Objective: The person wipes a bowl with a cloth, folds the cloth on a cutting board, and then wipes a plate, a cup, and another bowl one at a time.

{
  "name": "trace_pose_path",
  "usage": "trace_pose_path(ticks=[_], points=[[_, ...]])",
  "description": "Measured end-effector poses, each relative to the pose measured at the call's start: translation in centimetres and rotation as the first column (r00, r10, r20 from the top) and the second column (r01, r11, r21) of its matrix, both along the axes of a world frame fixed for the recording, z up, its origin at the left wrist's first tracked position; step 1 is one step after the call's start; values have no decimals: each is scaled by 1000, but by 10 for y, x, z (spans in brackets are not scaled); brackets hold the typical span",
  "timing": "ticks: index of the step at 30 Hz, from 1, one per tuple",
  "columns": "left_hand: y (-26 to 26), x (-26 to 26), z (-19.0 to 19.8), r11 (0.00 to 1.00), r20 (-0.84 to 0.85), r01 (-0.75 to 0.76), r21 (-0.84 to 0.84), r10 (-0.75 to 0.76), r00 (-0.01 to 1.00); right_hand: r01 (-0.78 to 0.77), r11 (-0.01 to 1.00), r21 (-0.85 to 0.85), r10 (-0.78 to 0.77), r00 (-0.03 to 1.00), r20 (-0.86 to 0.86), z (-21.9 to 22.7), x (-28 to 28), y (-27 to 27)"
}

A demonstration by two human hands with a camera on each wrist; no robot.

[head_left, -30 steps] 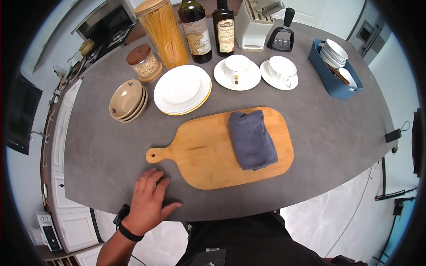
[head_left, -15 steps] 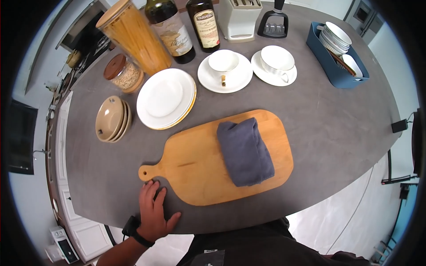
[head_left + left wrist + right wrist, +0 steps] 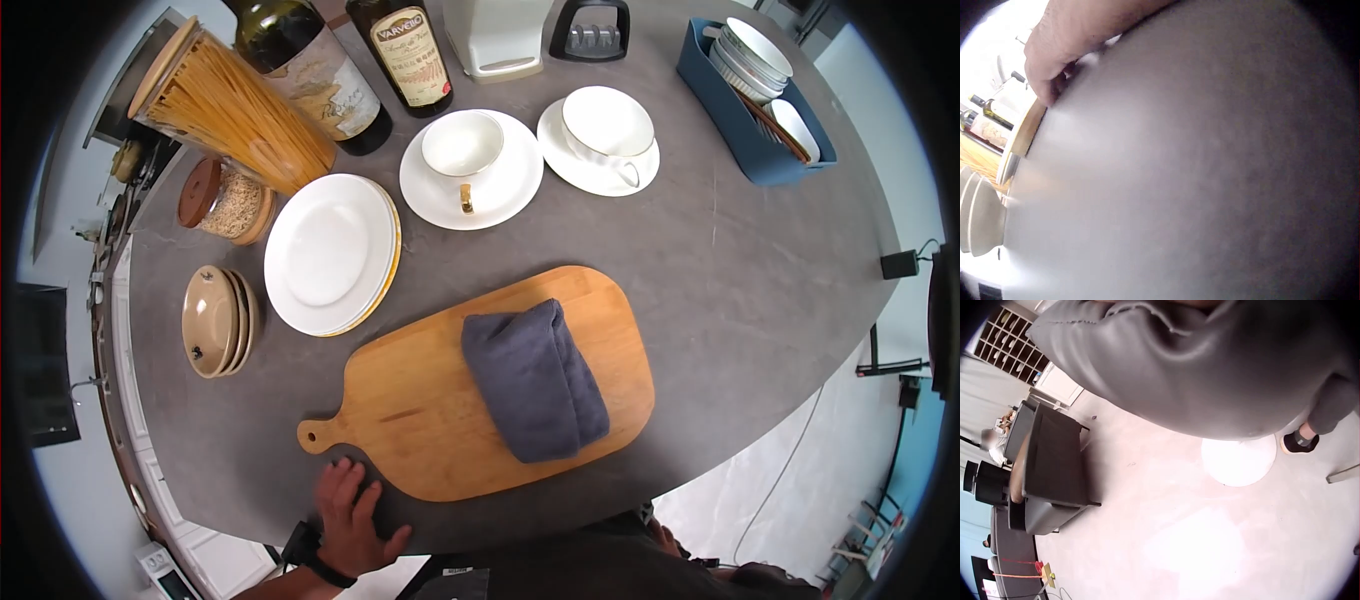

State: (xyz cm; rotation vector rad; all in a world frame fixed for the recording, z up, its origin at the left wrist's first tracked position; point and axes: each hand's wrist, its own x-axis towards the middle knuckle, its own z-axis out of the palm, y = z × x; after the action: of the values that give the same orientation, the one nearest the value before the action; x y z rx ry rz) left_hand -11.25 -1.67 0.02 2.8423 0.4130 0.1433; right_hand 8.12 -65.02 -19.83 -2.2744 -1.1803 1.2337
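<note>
Since the earlier frames the view has shifted: every item on the counter (image 3: 760,290) sits lower and further left in the head view, and the left hand (image 3: 350,515) has kept its place beside the board's handle, fingers flat.

Counter: dark grey, rounded edge, bearing all items. Board (image 3: 430,410): wooden, paddle-shaped, lying flat near the counter's front edge, handle to the left; it serves as landmark below. Cloth (image 3: 535,380): grey, folded, lying on the right half of the board. Plates (image 3: 325,250): white stack behind the board's left end. Bin (image 3: 720,110): blue, far right behind the board, holding dishes. Pasta jar (image 3: 225,105) and two bottles (image 3: 405,50): well behind the board. Two cups on saucers (image 3: 470,165): behind the board, right of the plates. Bowls (image 3: 215,320): tan stack left of the board. Grain jar (image 3: 225,200): behind the bowls.

Left hand: pressed flat on the counter just in front of the handle, fingers spread and straight, fingertips (image 3: 1044,94) touching or nearly touching the board's edge, holding nothing. Right hand: out of view; its grip cannot be told.
</note>
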Motion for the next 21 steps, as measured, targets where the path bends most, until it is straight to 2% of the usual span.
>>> trace_pose_path(ticks=[3,5,6,8,12,13,14,15,17,18,19,21], points=[[2,-4,-4,998,6,59,-37,-59,998,-14,1000,-3,14,1000,-14,9,-7,8],[4,-7,-6,994,6,91,-66,-91,996,-152,988,5,150,982,117,8,-11,3],[4,-8,-8,991,7,111,-80,-111,994,-150,989,-3,149,982,115,2,-13,-5],[5,-9,-8,991,-1,108,-80,-109,994,-244,969,-43,248,953,172,-11,-18,-15],[8,-13,-8,986,-18,113,-121,-116,993,-275,959,-69,283,939,196,-16,-30,-31],[10,-13,-8,986,-29,107,-128,-111,993,-153,986,-64,157,984,79,-21,-37,-33],[9,-12,-6,985,-22,96,-140,-100,995,-30,996,-78,27,999,-39,-7,-33,-19],[9,-11,-6,985,-12,87,-151,-90,996,-36,996,-86,32,998,-50,12,-30,5],[10,-10,-5,983,-22,84,-165,-89,996,105,988,-114,-69,956,286,71,-29,90],[10,-10,-4,982,-25,86,-170,-91,996,106,987,-122,-69,958,279,61,-32,63],[11,-11,-4,980,-34,89,-178,-96,995,110,985,-132,-73,963,261,86,-31,88],[12,-10,-5,977,-40,107,-184,-117,992,113,983,-142,-77,969,235,104,-28,89]])
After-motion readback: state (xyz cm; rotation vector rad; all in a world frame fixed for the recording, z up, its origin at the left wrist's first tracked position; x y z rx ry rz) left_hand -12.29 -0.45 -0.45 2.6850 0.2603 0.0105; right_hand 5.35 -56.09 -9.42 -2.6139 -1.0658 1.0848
